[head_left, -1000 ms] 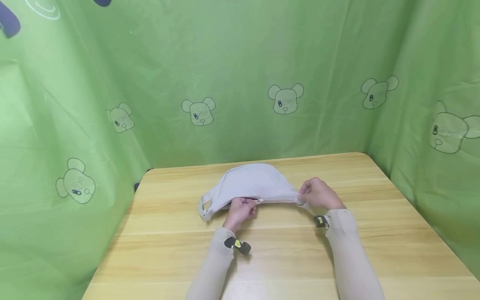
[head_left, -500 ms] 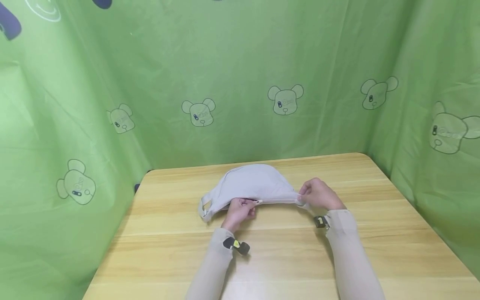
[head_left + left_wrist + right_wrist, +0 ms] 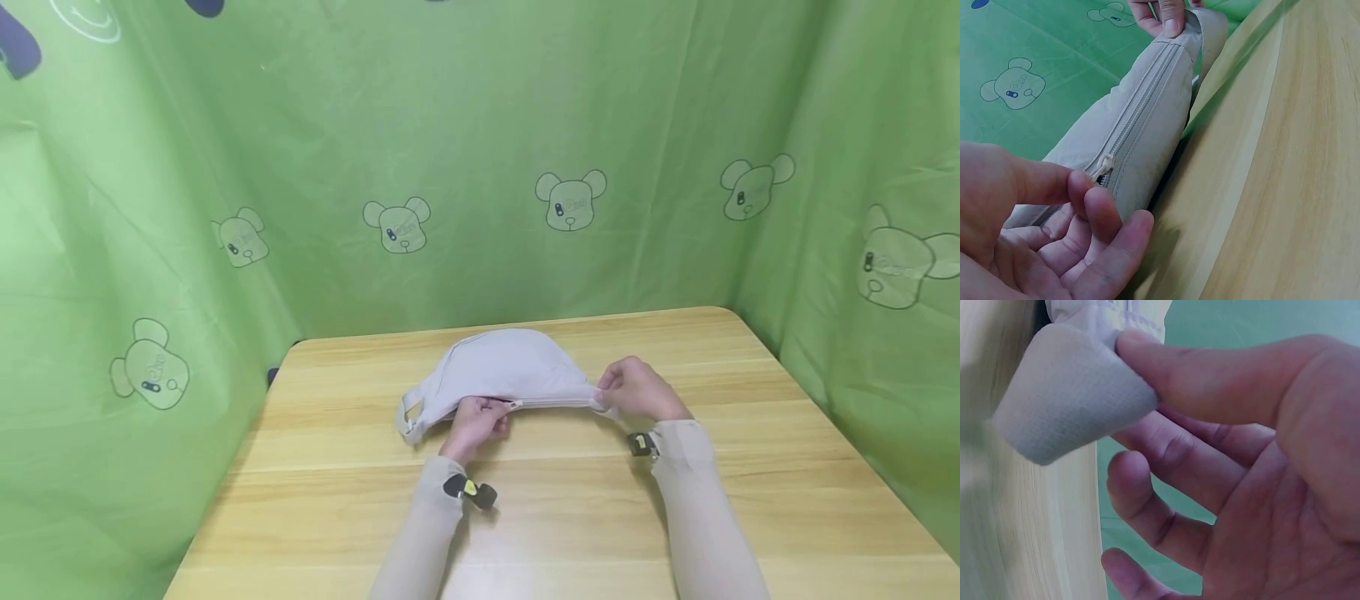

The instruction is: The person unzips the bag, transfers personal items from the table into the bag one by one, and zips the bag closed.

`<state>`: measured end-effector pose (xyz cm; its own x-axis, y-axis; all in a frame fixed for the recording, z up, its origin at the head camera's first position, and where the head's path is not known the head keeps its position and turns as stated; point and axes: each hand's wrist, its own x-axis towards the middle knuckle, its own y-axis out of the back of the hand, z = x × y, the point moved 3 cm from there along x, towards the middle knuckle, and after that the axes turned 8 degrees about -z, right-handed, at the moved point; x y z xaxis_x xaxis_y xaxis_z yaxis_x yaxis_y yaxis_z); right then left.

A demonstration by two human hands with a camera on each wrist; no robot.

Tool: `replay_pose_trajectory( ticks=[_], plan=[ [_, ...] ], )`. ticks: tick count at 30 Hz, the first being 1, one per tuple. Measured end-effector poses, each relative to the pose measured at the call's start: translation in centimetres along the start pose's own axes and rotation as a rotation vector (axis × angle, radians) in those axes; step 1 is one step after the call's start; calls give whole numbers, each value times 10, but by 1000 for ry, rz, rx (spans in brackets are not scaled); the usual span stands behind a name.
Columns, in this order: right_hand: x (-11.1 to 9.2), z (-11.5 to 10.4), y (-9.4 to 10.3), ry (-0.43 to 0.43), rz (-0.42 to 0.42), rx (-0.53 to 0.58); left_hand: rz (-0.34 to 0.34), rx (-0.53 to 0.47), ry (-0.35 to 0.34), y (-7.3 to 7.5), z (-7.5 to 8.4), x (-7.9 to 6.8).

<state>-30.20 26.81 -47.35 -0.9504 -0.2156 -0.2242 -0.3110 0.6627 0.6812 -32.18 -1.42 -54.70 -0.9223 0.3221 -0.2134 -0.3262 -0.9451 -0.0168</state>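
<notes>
A pale grey waist bag point(image 3: 513, 360) rests on the wooden table with its zippered edge facing me. My left hand point(image 3: 476, 427) pinches the zipper pull between thumb and forefinger; the slider point(image 3: 1106, 164) shows just past the fingertips in the left wrist view. Between slider and far end, the zipper teeth point(image 3: 1141, 106) are joined. At the bag's right end, my right hand point(image 3: 639, 390) grips the corner where the strap begins. A folded loop of webbing strap point(image 3: 1072, 394) hangs by that thumb in the right wrist view, the other fingers loosely bent.
The wooden table point(image 3: 585, 517) has rounded back corners. Green curtains point(image 3: 480, 108) printed with bear heads stand behind it and on both sides. A strap loop point(image 3: 410, 412) sticks out at the bag's left end.
My left hand has shifted very slightly to the left with the zipper pull. The right hand keeps its hold on the bag's end, and the bag stays in place.
</notes>
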Motion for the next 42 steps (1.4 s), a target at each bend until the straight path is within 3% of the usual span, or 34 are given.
replay_pose_trajectory(
  ticks=[14, 42],
  plan=[
    [1, 1, 1, 3, 4, -22, -9, 3, 2, 11, 0, -1],
    [0, 5, 1, -41, -11, -4, -25, 14, 9, 9, 1, -4]
  ],
)
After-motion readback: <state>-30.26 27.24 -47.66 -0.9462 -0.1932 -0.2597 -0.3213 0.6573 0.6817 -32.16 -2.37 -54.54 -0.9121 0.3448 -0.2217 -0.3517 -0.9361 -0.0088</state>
